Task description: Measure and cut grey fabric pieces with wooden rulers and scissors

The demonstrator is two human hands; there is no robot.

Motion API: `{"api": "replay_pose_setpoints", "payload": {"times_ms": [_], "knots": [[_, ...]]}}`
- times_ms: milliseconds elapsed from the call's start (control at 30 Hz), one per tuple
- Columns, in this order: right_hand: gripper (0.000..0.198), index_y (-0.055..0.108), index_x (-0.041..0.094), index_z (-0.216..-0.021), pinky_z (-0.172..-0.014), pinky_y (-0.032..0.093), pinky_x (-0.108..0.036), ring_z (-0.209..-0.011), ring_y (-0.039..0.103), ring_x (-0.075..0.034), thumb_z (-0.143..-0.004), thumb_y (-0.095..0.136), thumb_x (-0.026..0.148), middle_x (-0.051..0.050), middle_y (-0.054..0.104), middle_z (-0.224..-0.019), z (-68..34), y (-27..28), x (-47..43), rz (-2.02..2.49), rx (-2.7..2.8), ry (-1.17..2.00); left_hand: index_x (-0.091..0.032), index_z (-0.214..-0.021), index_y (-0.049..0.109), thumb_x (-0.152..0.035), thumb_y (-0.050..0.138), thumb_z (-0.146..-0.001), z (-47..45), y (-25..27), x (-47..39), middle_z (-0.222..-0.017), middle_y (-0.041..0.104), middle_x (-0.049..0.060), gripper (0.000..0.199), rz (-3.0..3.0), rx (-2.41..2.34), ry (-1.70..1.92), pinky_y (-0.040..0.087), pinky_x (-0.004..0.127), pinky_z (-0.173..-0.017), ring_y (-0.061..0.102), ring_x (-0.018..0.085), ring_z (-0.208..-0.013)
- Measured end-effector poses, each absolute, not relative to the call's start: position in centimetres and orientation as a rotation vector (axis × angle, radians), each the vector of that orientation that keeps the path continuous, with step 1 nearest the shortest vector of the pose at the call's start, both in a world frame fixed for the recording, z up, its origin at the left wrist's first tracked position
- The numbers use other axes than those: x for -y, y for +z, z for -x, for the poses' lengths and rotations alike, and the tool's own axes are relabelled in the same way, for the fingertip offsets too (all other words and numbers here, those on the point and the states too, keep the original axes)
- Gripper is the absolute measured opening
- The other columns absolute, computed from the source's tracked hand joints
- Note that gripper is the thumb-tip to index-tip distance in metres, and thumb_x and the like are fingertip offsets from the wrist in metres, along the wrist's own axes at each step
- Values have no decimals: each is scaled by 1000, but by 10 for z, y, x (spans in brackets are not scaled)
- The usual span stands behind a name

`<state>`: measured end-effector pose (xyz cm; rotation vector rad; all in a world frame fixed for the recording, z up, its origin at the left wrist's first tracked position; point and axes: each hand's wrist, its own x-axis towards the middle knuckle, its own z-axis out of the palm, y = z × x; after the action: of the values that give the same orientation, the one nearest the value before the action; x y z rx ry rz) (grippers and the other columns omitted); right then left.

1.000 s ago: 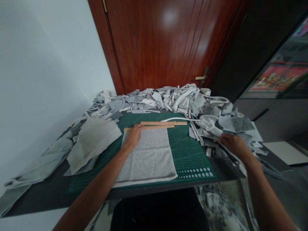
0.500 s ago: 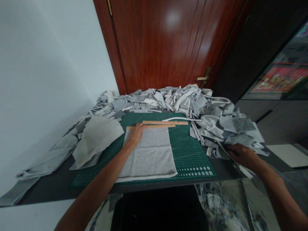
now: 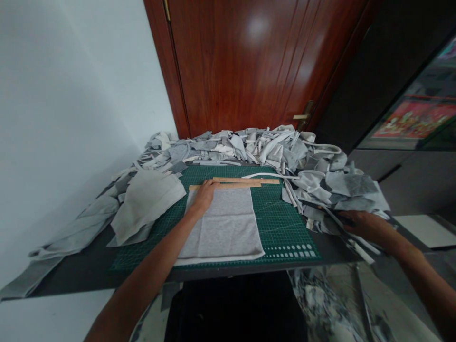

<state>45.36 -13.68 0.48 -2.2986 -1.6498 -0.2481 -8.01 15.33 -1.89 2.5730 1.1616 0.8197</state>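
A folded grey cloth lies on the green cutting mat. Across its far edge lies a wooden ruler, and a second wooden ruler lies just beyond, close beside it. My left hand presses down at the cloth's far left corner, fingers laid out flat over the near ruler's left part. Over at the right, my right hand is among the fabric scraps, its fingers curled round something small and dark that I cannot make out. Pale fabric strips hang beside it at the table edge.
Grey and white fabric scraps are heaped along the table's back and right side. Larger cloth pieces lie on the left. Behind stand a brown door and a dark cabinet. More scraps lie below the table.
My right hand has shifted slightly among the scraps at the right. My left hand stays on the ruler and cloth. The whole view has moved a little.
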Motion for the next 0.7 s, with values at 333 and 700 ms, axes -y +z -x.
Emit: {"api": "replay_pose_setpoints", "payload": {"times_ms": [333, 700], "knots": [[35, 73, 23, -109, -69, 55, -40, -83, 74, -32, -83, 55, 37, -15, 77, -103, -511, 62, 142, 2271, 1938, -436, -19, -121, 75, 9, 40, -80, 80, -27, -164, -112, 65, 11, 61, -2570, -1138, 845, 47, 40, -106, 55, 25, -111], [62, 55, 2, -129, -88, 48, -55, -110, 53, -46, -88, 51, 49, -30, 57, -116, -481, 104, 128, 2367, 1666, -1288, -18, -125, 73, 12, 39, -76, 82, -28, -165, -117, 65, 11, 67, -2615, -1089, 849, 48, 43, -107, 54, 26, -113]]}}
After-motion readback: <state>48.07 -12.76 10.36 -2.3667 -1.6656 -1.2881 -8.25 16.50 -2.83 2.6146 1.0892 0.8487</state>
